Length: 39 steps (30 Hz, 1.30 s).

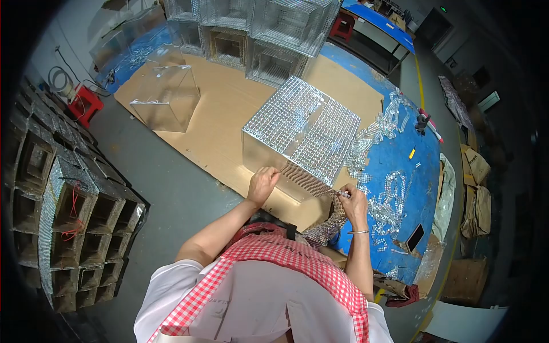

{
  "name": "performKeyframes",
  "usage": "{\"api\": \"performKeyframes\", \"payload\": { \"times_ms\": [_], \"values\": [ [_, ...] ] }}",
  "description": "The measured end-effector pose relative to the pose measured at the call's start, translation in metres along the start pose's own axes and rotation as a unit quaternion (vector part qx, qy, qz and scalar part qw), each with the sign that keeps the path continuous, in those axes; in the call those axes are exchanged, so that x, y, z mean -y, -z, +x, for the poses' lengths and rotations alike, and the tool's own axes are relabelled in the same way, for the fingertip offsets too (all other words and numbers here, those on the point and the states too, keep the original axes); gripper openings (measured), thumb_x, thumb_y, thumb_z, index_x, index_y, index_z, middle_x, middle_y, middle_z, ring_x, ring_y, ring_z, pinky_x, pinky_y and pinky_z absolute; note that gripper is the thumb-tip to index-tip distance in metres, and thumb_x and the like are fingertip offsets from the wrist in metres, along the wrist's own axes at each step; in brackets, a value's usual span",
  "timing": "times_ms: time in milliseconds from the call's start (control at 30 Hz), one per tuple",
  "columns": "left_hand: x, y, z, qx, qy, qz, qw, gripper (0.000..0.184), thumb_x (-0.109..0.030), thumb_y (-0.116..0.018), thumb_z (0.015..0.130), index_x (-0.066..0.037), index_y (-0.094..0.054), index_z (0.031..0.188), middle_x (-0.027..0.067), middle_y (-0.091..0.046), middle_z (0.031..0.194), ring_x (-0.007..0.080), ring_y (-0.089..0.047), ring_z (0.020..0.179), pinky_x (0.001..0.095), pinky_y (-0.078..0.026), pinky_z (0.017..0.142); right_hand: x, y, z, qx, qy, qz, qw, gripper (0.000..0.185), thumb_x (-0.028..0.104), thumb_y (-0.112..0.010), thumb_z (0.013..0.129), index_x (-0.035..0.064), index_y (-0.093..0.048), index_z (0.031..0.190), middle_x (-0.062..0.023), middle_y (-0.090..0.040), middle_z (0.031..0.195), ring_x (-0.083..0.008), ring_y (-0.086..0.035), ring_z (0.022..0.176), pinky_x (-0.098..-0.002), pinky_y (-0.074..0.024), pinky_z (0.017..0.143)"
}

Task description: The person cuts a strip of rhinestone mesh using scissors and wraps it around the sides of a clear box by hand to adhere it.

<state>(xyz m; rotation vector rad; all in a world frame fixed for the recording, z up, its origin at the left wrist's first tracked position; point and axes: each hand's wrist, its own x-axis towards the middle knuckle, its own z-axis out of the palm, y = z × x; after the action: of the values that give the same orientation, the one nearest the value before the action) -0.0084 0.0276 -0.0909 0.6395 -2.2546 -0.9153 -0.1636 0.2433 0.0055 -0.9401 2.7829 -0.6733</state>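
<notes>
A clear box stands in front of me, its top covered with a rhinestone sheet. Along its near side runs a rhinestone mesh strip, brownish in the shade. My left hand is closed at the strip's left end, fingertips against the box. At the near right corner, my right hand pinches the strip between thumb and fingers. More of the mesh hangs below this hand toward my lap, partly hidden by the checked apron.
Loose rhinestone strips lie over the blue table surface to the right, with a phone. Cardboard lies under the box. A clear box stands back left, stacked rhinestone boxes behind. Box frames are piled left.
</notes>
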Motion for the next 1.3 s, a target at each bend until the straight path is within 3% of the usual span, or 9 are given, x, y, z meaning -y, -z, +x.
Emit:
{"api": "performKeyframes", "payload": {
  "times_ms": [700,800,900,1000,1100,1133,1200,1267,1300],
  "values": [
    [-0.003,-0.008,0.004,-0.021,0.021,-0.009,1.000,0.014,-0.015,-0.058,0.078,-0.001,-0.057,0.078,0.0161,-0.059,0.078,0.0318,-0.054,0.078,0.0407,-0.043,0.070,0.006,0.006,-0.003,0.003,-0.022,-0.003,1.000,0.023,0.017,-0.069,0.065,0.0080,-0.061,0.085,-0.0168,-0.060,0.067,-0.0342,-0.060,0.068,-0.0416,-0.0452,0.061],
    [-0.003,-0.002,0.003,0.007,0.003,0.056,0.998,0.016,-0.016,-0.059,0.077,-0.002,-0.055,0.072,0.0181,-0.057,0.078,0.0322,-0.054,0.076,0.0409,-0.042,0.065,0.004,0.005,-0.003,-0.007,-0.015,-0.002,1.000,0.024,0.018,-0.069,0.065,0.0079,-0.061,0.085,-0.0171,-0.061,0.068,-0.0345,-0.060,0.069,-0.0416,-0.0456,0.061],
    [-0.005,0.001,-0.004,-0.019,0.026,0.069,0.997,0.026,-0.020,-0.061,0.078,-0.002,-0.049,0.063,0.0164,-0.055,0.070,0.0334,-0.054,0.072,0.0426,-0.042,0.063,-0.001,0.003,0.000,-0.004,-0.011,0.015,1.000,0.024,0.020,-0.070,0.066,0.0074,-0.062,0.084,-0.0179,-0.061,0.070,-0.0350,-0.060,0.071,-0.0415,-0.0460,0.062],
    [-0.008,0.011,-0.001,0.042,0.114,0.111,0.986,0.030,-0.027,-0.061,0.079,-0.003,-0.052,0.063,0.0163,-0.056,0.067,0.0353,-0.055,0.066,0.0435,-0.043,0.060,0.003,0.006,0.000,-0.003,-0.018,0.023,1.000,0.021,0.020,-0.069,0.066,0.0065,-0.062,0.081,-0.0186,-0.061,0.071,-0.0350,-0.060,0.071,-0.0416,-0.0462,0.062],
    [-0.032,0.030,-0.002,0.151,0.068,0.141,0.976,0.031,-0.032,-0.060,0.080,-0.004,-0.056,0.066,0.0164,-0.057,0.066,0.0360,-0.056,0.064,0.0434,-0.044,0.059,0.002,0.007,0.002,-0.001,-0.004,0.018,1.000,0.019,0.017,-0.066,0.066,0.0058,-0.062,0.080,-0.0189,-0.061,0.070,-0.0347,-0.061,0.071,-0.0417,-0.0464,0.062],
    [-0.055,0.039,-0.001,0.163,0.022,0.140,0.976,0.024,-0.030,-0.061,0.079,-0.007,-0.061,0.073,0.0139,-0.060,0.070,0.0322,-0.059,0.066,0.0417,-0.046,0.059,0.001,0.008,0.002,0.002,0.010,0.025,1.000,0.017,0.016,-0.064,0.067,0.0051,-0.061,0.080,-0.0188,-0.060,0.069,-0.0348,-0.060,0.071,-0.0422,-0.0465,0.062],
    [-0.080,0.031,-0.003,0.045,-0.129,-0.004,0.991,0.023,-0.031,-0.062,0.077,-0.008,-0.063,0.080,0.0119,-0.062,0.080,0.0268,-0.060,0.073,0.0376,-0.047,0.064,-0.002,0.006,0.003,-0.006,0.018,0.035,0.999,0.017,0.016,-0.063,0.067,0.0043,-0.061,0.079,-0.0187,-0.060,0.068,-0.0351,-0.060,0.070,-0.0422,-0.0466,0.062],
    [-0.124,0.034,0.011,0.047,-0.299,0.077,0.950,0.019,-0.024,-0.060,0.078,-0.010,-0.062,0.091,0.0090,-0.058,0.104,0.0235,-0.056,0.096,0.0377,-0.043,0.080,-0.001,0.006,0.002,-0.006,0.023,0.037,0.999,0.017,0.016,-0.064,0.067,0.0036,-0.061,0.078,-0.0190,-0.060,0.068,-0.0355,-0.060,0.070,-0.0421,-0.0466,0.061],
    [-0.133,0.023,0.018,0.053,-0.338,0.092,0.935,0.019,-0.023,-0.060,0.077,-0.010,-0.061,0.091,0.0090,-0.056,0.107,0.0238,-0.054,0.099,0.0385,-0.040,0.084,0.000,0.008,0.002,-0.001,0.022,0.034,0.999,0.017,0.016,-0.064,0.068,0.0033,-0.061,0.078,-0.0192,-0.060,0.068,-0.0357,-0.060,0.069,-0.0420,-0.0466,0.061]
  ]
}}
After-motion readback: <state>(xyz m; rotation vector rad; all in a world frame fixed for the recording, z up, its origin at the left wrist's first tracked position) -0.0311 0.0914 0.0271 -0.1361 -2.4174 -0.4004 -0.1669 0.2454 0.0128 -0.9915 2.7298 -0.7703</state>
